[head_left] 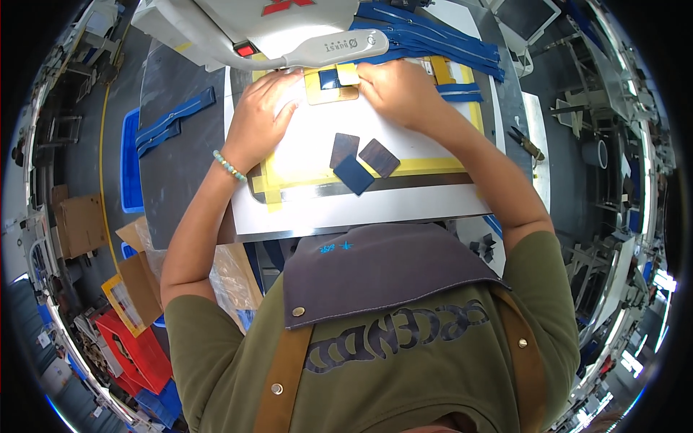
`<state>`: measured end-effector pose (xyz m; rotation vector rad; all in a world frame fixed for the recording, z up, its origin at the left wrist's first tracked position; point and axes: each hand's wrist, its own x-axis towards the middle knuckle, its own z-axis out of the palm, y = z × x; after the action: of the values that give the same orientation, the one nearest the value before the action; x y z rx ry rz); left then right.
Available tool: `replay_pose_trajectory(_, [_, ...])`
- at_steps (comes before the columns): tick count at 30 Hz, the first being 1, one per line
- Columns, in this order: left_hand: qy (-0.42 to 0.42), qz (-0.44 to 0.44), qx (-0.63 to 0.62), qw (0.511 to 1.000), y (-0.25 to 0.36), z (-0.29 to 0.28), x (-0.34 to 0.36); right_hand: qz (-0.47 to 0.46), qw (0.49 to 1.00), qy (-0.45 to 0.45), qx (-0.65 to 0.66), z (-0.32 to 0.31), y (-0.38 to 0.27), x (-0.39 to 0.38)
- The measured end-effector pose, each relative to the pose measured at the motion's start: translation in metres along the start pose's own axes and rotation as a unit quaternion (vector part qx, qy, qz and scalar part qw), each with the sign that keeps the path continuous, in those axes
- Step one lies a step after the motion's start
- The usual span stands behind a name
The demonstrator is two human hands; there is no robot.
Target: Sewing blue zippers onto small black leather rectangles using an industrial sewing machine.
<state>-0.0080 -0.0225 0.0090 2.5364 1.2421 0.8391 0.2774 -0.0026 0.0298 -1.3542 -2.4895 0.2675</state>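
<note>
Under the sewing machine's head, a small dark blue fabric piece [329,79] lies in a yellow-edged frame [332,98] on a white board [310,137]. My left hand [266,115] rests on the board to the left of the frame, fingers stretched and thumb apart, holding nothing. At the frame's right side my right hand [404,94] has its thumb and forefinger closed at a small yellow square piece [348,74] that partly covers the blue one. Nearer me lie a few loose rectangular patches: a dark blue patch [354,175] and two dark brownish patches [380,157].
The white sewing machine [216,29] with its grey arm [336,48] stands over the far edge. Blue zipper strips [433,32] are piled at the far right, others [175,119] at left. Snips [527,143] lie right. A blue bin [131,162] stands left.
</note>
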Motion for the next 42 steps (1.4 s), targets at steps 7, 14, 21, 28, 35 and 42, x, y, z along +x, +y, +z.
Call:
replay_pose_trajectory(7, [0.032, 0.018, -0.062, 0.997, 0.027, -0.004, 0.010, -0.120, 0.992, -0.026, 0.032, -0.048, -0.059, -0.037])
replay_pose_trajectory(14, [-0.078, -0.180, -0.535, 0.822, 0.020, 0.006, 0.014, 0.052, 0.924, -0.055, 0.375, -0.049, -0.013, -0.020])
replay_pose_trajectory(21, [-0.091, -0.230, -0.453, 0.856, 0.032, 0.008, 0.018, 0.110, 0.912, -0.043, 0.392, -0.005, 0.008, -0.016])
replay_pose_trajectory(28, [-0.077, -0.253, -0.477, 0.838, 0.024, 0.013, 0.019, -0.052, 0.959, 0.065, 0.270, 0.000, -0.003, -0.006])
replay_pose_trajectory(35, [-0.073, -0.263, -0.546, 0.792, 0.016, 0.015, 0.016, -0.108, 0.960, 0.053, 0.253, 0.013, -0.005, 0.007])
replay_pose_trajectory(42, [-0.066, -0.261, -0.489, 0.830, 0.028, 0.013, 0.020, 0.044, 0.896, -0.066, 0.437, 0.009, -0.004, 0.012])
